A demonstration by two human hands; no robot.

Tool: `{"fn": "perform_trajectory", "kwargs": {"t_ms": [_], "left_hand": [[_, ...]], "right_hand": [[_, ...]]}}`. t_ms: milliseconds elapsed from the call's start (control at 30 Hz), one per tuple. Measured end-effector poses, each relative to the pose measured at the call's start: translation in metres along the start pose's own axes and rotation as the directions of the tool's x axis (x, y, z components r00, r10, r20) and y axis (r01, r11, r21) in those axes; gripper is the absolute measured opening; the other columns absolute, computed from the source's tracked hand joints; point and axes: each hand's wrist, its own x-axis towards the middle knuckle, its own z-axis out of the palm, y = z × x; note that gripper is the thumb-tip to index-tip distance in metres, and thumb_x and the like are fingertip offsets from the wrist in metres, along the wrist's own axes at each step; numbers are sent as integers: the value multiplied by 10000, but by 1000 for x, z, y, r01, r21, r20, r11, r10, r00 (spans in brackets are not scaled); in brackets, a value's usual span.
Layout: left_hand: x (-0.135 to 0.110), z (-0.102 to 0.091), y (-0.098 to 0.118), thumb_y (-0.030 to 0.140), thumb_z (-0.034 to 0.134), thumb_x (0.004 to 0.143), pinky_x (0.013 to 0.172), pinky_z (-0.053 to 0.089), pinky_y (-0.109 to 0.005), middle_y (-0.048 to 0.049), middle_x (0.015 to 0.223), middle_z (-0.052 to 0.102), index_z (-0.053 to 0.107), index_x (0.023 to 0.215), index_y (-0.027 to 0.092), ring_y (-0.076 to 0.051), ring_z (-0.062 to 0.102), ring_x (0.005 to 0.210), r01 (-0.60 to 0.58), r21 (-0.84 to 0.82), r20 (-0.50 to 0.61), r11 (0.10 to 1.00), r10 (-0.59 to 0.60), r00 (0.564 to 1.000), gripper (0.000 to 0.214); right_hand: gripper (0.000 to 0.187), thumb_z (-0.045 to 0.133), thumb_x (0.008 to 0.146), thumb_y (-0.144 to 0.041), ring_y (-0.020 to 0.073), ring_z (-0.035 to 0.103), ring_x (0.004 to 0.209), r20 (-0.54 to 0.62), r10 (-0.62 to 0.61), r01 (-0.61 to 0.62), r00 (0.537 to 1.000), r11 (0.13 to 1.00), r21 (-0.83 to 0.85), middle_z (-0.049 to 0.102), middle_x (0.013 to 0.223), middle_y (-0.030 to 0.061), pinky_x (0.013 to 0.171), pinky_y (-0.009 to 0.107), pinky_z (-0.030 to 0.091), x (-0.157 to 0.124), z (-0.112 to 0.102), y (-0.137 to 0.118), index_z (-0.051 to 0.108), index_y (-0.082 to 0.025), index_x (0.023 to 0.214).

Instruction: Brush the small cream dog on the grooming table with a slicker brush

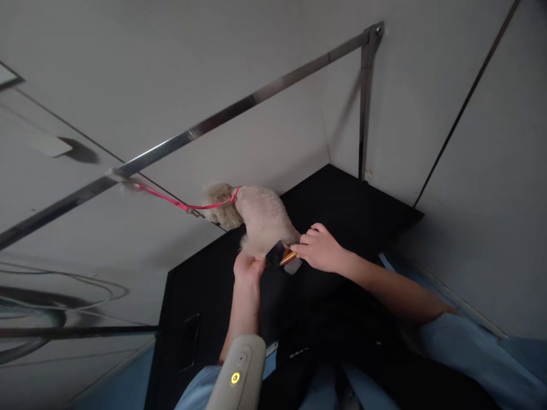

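Observation:
A small cream-coloured dog (pixel 267 216) with close-trimmed body fur is on the black table (pixel 205 285), its fluffy head turned to the left. A pink leash (pixel 168 198) runs from its neck to the metal bar. My left hand (pixel 249 266) is closed at the fluffy fur of one leg, its fingertips hidden. By the dog's rump, my right hand (pixel 320 249) pinches a tool with an orange handle (pixel 289 258). A dark flat part and a grey part show beside that handle; blur hides the tool's exact kind.
A metal bar (pixel 222 119) slants above the table on an upright post (pixel 364 114). Walls stand behind and to the right. A pale device with a yellow light (pixel 235 377) fills the lower foreground. Cables (pixel 85 279) and a hose (pixel 25 350) hang at the left.

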Motion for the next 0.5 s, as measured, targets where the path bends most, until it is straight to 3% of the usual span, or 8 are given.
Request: {"fn": "perform_trajectory", "kwargs": {"t_ms": [67, 133, 200, 300, 367, 433, 500], "left_hand": [[0, 1, 0, 141, 217, 1058, 898, 628, -341, -171, 1377, 690, 548, 1469, 184, -229, 704, 1231, 35, 0, 25, 999, -35, 999, 529], [0, 2, -1, 161, 235, 1063, 930, 624, -365, -172, 1380, 690, 507, 1513, 190, -239, 702, 1239, 50, -5, 7, 999, -49, 999, 527], [-1, 3, -2, 164, 240, 1062, 949, 620, -367, -158, 1365, 702, 492, 1530, 203, -234, 709, 1228, 23, -10, -22, 1000, -23, 999, 533], [-1, 3, -2, 146, 224, 1050, 926, 629, -375, -177, 1304, 730, 510, 1513, 166, -245, 743, 1157, 14, -3, -31, 1000, -14, 999, 544], [-1, 2, -1, 161, 216, 1052, 886, 640, -419, -207, 1245, 746, 531, 1487, 125, -279, 764, 1099, 77, 5, -1, 997, -77, 997, 539], [1, -1, 0, 175, 218, 1056, 831, 649, -430, -199, 1162, 772, 534, 1483, 122, -289, 782, 1028, 96, 10, 27, 995, -96, 995, 534], [4, -4, 1, 148, 208, 1050, 767, 655, -373, -155, 1090, 794, 521, 1500, 163, -253, 795, 951, 51, 5, 38, 999, -51, 998, 548]], "right_hand": [[247, 547, 1040, -281, 218, 588, 896, 12, 57, -57, 998, 998, -17, 751, 951, 79, 923, 394, 274, 1, -3, 2, 780, -257, 1118], [277, 516, 1052, -281, 227, 590, 904, -63, 181, -184, 981, 982, -44, 755, 982, 91, 923, 400, 271, 2, -5, 4, 770, -252, 1160], [292, 504, 1057, -283, 229, 589, 920, -100, 157, -161, 983, 986, -39, 755, 984, 83, 939, 402, 266, 1, -4, 3, 755, -262, 1203], [247, 550, 1039, -288, 221, 591, 923, 25, 7, -7, 1000, 1000, 7, 757, 974, 67, 930, 385, 272, 2, -1, -1, 776, -267, 1137], [248, 548, 1043, -295, 224, 594, 925, 48, 97, -97, 994, 995, 11, 759, 993, 76, 917, 385, 275, 2, 1, -2, 784, -259, 1109], [278, 515, 1059, -309, 230, 593, 926, -21, 230, -230, 973, 973, 4, 756, 1013, 90, 915, 395, 273, 2, 2, -3, 772, -256, 1152], [291, 500, 1067, -321, 228, 593, 936, -47, 200, -199, 979, 980, 27, 752, 1002, 88, 924, 397, 272, 0, 3, -5, 763, -266, 1177]]}}
